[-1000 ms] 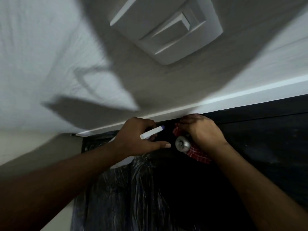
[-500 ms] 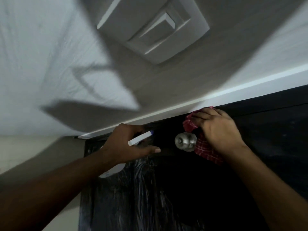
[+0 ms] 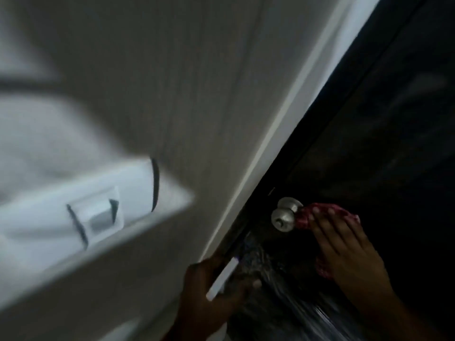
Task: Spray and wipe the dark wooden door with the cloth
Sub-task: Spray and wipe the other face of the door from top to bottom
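head view, blurred | right hand [image 3: 344,244] flat, fingers straight, pressing cloth [image 3: 303,217] on dark wooden door [image 3: 381,119] near its latch edge, cloth touching knob [image 3: 283,216] | left hand [image 3: 204,301] curled round white spray bottle [image 3: 221,279] at the door's edge | cloth red checked, bunched; knob round, brushed metal; door glossy-streaked low down | white frame [image 3: 270,156], grey wall, light switch [image 3: 98,215]

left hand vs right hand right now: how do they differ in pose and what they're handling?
The left hand curls around a white spray bottle; the right hand lies flat, fingers straight, pressing a red cloth. The left hand sits at the edge of the dark door, below the knob; the right hand is beside the knob. Both work at the door.
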